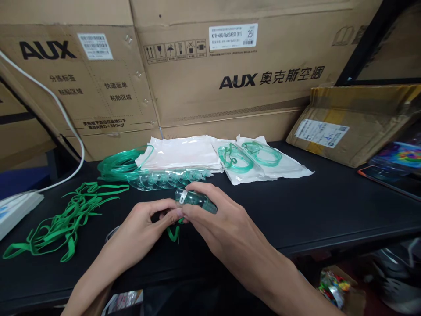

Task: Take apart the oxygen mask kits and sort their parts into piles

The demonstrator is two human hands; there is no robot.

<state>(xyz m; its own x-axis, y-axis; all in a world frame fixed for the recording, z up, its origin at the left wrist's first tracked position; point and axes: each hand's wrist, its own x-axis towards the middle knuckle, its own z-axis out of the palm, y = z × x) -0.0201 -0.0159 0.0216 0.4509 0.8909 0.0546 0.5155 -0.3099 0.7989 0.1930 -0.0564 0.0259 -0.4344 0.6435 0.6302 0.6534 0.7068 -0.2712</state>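
Note:
A translucent green oxygen mask (200, 201) with a metal nose strip is held between my two hands above the black table. My right hand (226, 217) wraps round its body from the right, fingers closed. At the mask's left edge, the thumb and fingers of my left hand (144, 221) are pinched together. A short green elastic strap (173, 235) dangles below the fingertips; where it joins the mask is hidden. Beyond my hands lies a row of nested clear masks (164, 180) beside coiled green tubing (113, 166). Loose green elastic straps (61, 224) are heaped left of my left hand.
White pouches (179, 151) are stacked behind the masks, with filled packs (240, 169) to their right. Large cardboard boxes (184, 96) stand along the back. A taped parcel (355, 123), a bottle (394, 160) and a white cable (70, 120) flank the table (279, 206).

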